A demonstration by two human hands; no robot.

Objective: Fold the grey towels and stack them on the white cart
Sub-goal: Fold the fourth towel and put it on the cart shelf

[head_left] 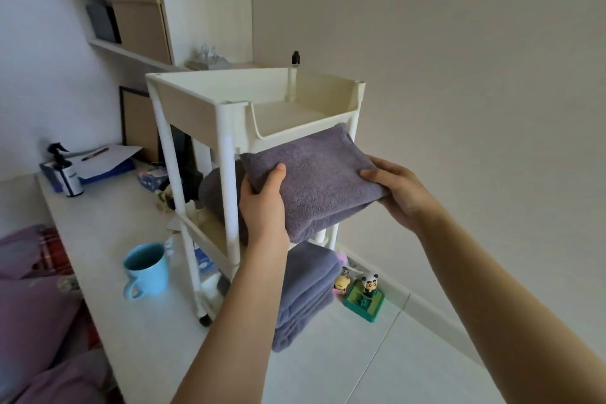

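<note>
Folded towel [314,174] held between both hands.

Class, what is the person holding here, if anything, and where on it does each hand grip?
A folded grey towel: left hand grips its near-left corner, right hand its right edge.

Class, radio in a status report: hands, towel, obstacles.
Left hand and right hand both grip the folded grey towel. Towel at the white cart, middle shelf level. Cart post close beside left hand.
</note>
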